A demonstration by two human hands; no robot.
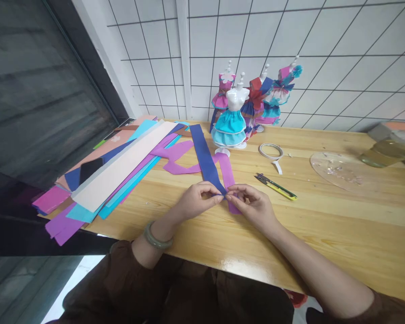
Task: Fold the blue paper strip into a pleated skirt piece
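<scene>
On the wooden table (324,225) I see a turquoise-skirted mannequin (231,120); left of it lie coloured strips (121,166), behind it dressed mannequins (278,96), to its right a tape roll (272,145), yellow cutter (279,189) and clear dish (320,167).

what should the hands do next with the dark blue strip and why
Perhaps gather a little more of the dark blue strip between them: the left hand and right hand both pinch its near end, where it narrows, while its far part spreads wide.
</scene>
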